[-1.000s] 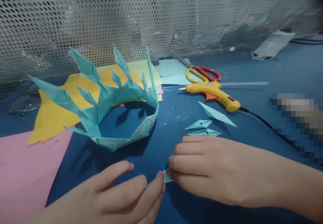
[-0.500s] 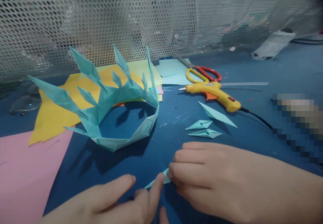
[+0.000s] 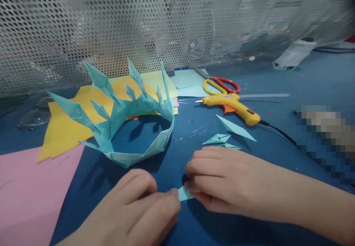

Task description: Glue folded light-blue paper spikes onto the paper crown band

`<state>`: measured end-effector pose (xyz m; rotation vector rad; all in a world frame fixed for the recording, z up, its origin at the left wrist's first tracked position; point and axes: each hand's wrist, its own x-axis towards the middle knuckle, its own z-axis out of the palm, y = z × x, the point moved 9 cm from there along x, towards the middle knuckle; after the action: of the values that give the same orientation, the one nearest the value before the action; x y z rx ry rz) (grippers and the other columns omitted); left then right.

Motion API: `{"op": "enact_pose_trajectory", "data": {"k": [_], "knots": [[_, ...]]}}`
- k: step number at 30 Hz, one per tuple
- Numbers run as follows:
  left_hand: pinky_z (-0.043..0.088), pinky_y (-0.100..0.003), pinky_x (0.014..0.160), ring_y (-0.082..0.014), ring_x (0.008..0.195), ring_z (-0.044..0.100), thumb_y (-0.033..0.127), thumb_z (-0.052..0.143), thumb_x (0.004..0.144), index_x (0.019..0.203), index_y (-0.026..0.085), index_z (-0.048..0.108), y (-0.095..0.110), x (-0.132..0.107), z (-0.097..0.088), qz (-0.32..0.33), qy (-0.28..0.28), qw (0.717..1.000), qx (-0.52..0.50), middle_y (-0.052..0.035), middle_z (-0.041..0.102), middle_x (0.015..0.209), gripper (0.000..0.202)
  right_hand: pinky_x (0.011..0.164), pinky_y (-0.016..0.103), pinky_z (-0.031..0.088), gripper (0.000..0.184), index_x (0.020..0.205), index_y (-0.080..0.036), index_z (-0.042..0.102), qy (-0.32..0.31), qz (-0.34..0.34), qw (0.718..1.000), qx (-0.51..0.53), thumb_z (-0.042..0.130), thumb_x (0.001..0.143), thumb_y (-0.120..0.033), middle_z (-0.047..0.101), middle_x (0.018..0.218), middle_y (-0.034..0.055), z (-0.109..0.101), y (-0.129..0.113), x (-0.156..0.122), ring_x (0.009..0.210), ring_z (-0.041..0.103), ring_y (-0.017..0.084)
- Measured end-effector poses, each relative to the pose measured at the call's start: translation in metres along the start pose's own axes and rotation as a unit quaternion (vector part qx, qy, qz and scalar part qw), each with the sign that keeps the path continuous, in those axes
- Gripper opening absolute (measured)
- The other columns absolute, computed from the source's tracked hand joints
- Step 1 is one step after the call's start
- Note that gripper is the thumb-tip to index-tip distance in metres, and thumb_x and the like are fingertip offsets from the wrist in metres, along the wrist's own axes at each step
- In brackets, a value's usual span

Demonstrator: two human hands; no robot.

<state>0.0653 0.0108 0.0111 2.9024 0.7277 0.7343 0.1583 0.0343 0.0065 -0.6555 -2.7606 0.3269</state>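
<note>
Both hands low at the near edge of the table [image 3: 277, 79], and between them a small teal paper piece [image 3: 184, 193], only a corner of it showing. The left hand [image 3: 133, 211] has its fingers curled together, fingertips pressed onto the piece's left end; the right hand [image 3: 222, 179] pinches the other end, fingers closed on it. It looks like a fold being creased, so the thing to get right is alignment: edges matched first, then a firm press along the line while the paper lies flat on the table. Small paper slips easily, so one hand should anchor while the other runs the crease. Just beyond the right hand lie three finished teal spikes [image 3: 235, 127], and the spiked paper crown [image 3: 124, 116] stands behind the left hand. The yellow glue gun [image 3: 230, 103] rests farther back, scissors [image 3: 219, 83] just behind it.
</note>
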Motion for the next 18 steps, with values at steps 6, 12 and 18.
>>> {"op": "enact_pose_trajectory", "data": {"k": [6, 12, 18], "knots": [[0.044, -0.022, 0.061, -0.0131, 0.066, 0.05, 0.013, 0.04, 0.101, 0.102, 0.021, 0.056, -0.01, 0.003, 0.008, -0.044, -0.032, 0.998, -0.031, 0.0033, 0.056, 0.073, 0.018, 0.073, 0.029, 0.047, 0.01, 0.085, -0.015, 0.071, -0.023, 0.043, 0.999, 0.016, 0.068, 0.089, -0.024, 0.068, 0.084, 0.0034, 0.002, 0.005, 0.002, 0.078, 0.058, 0.017], [0.043, -0.026, 0.068, -0.0162, 0.073, 0.045, 0.009, 0.041, 0.1, 0.113, 0.015, 0.056, 0.003, 0.005, 0.005, 0.002, -0.016, 1.0, 0.021, 0.0013, 0.06, 0.078, 0.021, 0.068, 0.028, 0.047, 0.007, 0.084, -0.015, 0.069, -0.005, 0.064, 0.998, 0.021, 0.063, 0.088, -0.018, 0.065, 0.082, 0.0025, 0.002, 0.005, 0.0, 0.075, 0.057, 0.016], [0.041, -0.023, 0.055, -0.0136, 0.06, 0.043, 0.005, 0.039, 0.094, 0.096, 0.018, 0.06, 0.0, 0.012, 0.001, -0.01, 0.024, 0.999, 0.03, 0.0045, 0.05, 0.065, 0.025, 0.061, 0.029, 0.044, 0.019, 0.072, -0.016, 0.063, 0.07, 0.04, 0.994, -0.07, 0.053, 0.085, -0.008, 0.06, 0.07, 0.0004, -0.001, -0.005, 0.003, 0.065, 0.051, 0.016]]}}
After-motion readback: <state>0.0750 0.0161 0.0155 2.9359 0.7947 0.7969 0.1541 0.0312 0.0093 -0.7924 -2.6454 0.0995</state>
